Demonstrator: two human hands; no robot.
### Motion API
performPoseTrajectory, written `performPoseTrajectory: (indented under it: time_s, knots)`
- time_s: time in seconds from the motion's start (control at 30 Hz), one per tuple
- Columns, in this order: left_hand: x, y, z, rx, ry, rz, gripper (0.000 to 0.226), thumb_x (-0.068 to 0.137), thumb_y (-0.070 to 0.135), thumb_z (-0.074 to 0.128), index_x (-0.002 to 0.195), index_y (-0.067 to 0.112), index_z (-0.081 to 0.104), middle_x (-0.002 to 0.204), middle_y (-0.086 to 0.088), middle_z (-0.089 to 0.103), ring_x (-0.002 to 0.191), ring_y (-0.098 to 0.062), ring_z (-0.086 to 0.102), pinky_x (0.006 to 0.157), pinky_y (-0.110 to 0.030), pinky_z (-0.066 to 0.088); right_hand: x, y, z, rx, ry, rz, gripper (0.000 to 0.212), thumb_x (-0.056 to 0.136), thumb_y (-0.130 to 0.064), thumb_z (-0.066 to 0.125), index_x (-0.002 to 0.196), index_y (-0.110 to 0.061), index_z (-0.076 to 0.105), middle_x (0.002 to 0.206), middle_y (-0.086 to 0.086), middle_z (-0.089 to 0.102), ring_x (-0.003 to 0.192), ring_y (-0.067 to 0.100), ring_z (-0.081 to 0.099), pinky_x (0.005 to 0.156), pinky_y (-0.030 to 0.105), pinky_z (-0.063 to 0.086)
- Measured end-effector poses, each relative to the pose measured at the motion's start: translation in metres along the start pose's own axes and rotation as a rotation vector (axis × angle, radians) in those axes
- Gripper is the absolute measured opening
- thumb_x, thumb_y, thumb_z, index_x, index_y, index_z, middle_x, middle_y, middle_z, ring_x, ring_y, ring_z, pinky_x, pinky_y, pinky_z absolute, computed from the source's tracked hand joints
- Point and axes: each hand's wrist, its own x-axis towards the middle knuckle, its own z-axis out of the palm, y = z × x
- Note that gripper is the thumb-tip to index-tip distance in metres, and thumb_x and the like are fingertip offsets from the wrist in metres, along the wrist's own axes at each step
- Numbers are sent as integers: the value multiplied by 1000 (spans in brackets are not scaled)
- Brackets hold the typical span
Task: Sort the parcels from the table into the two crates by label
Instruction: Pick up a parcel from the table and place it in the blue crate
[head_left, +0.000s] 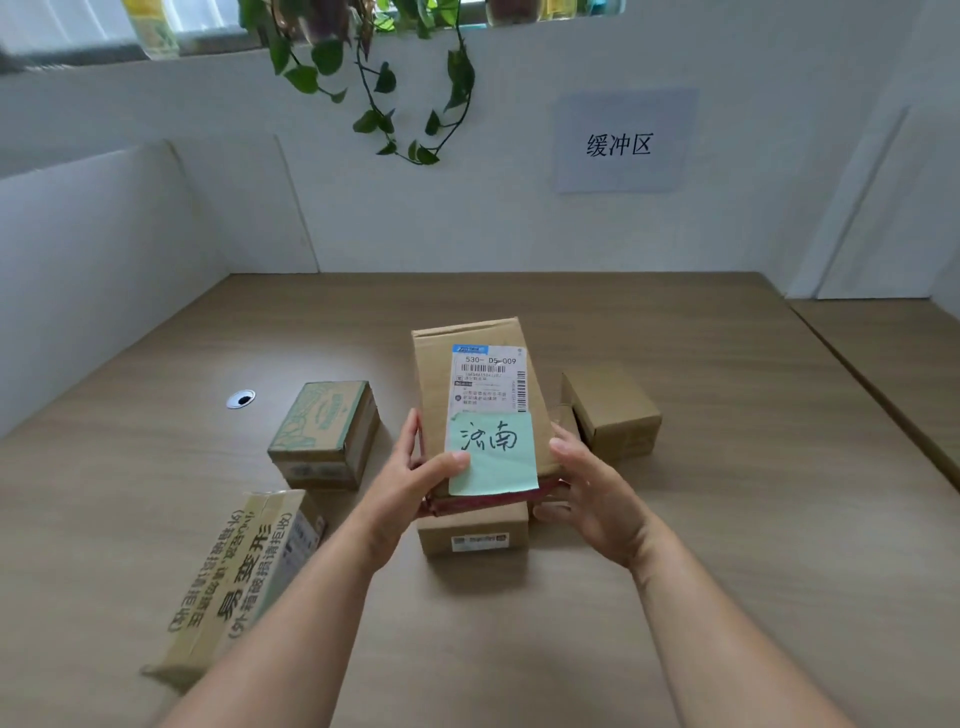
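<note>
Parcels on a wooden table (675, 597), five in view, all closed cartons; contents not visible. No crate in view.

Item 1: tall brown parcel (434, 384), held up above the table centre, face toward the camera. Printed shipping label (488, 376) on its upper face, reading "530- D5-009" with barcodes. Green note (493, 452) stuck below the label, handwritten in black characters. Dark red band along the parcel's lower edge. Left hand (415, 473) grips the left side, thumb curled onto the corner of the green note, fingers behind the carton. Right hand (592, 483) holds the right side, thumb against the edge, fingers curled under the bottom corner.

Item 2: low brown box (472, 535), on the table directly below the held parcel, small white label on its front face.

Item 3: green-printed box (327, 436), left of centre, resting flat, well apart from the hands.

Item 4: long box (234, 582) at near left, large black characters printed along its side, partly hidden by the left forearm.

Item 5: plain brown box (613, 415), right of centre, just behind the right hand; a smaller carton edge shows beside it.

Fixtures: cable grommet (240, 399) set in the tabletop at left. White partitions around the table. Paper sign (621, 143) on the back wall, three black characters. Trailing plant (395, 78) hanging above.
</note>
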Motion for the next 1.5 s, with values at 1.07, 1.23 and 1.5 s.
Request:
performPoseTrajectory:
  time_s: [1.07,1.23,1.5]
  knots:
    - [-270,-47,-186,162,500,42,114,57,57,73,151,36,12,146,12,42,127,-7,49,105,-38,44,-50,86,254,-289,-447,10,91,56,-21,70,135,-46,33,99,3,76,85,19,72,86,47,54]
    - [-340,-64,-251,220,657,43,86,73,46,70,147,39,27,139,13,45,118,3,50,95,-19,40,-52,116,341,-356,-497,55,90,62,-15,67,142,-42,36,97,0,77,101,33,70,93,57,49]
    - [-442,-104,-336,228,804,-67,60,78,39,71,135,37,50,123,19,62,116,-1,57,103,-30,44,-64,177,465,-439,-657,126,76,86,-4,68,141,-43,32,95,4,76,93,27,72,88,48,57]
